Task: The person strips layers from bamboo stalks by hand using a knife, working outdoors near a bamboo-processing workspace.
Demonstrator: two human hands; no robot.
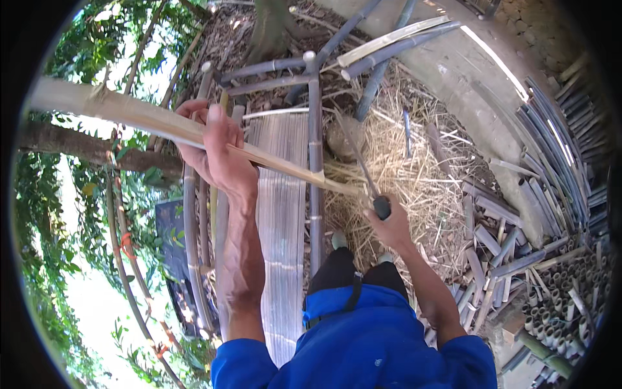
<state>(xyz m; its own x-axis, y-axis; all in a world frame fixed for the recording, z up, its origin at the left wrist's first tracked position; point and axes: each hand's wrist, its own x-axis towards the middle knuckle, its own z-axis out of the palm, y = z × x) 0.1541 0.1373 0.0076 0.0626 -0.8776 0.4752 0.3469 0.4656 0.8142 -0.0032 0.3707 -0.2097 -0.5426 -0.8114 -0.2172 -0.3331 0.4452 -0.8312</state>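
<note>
A long, pale split-bamboo strip [285,165] slants across my front, wide at the far left and narrowing toward the right. My left hand [227,159] is closed round its middle, thumb on the upper side. In my right hand [394,228] is a knife [357,152] with a dark, rounded handle end. Its long thin blade points away from me and slightly left. The strip's narrow end meets the knife close to the handle; whether the edge is in the bamboo I cannot tell.
A slatted bamboo bench [280,227] with a pole frame [315,136] lies left of my legs. Straw-like shavings [421,175] cover the ground ahead. Bamboo poles [557,155] and cut tubes [551,318] are piled at right. Leafy branches [58,214] hang at left.
</note>
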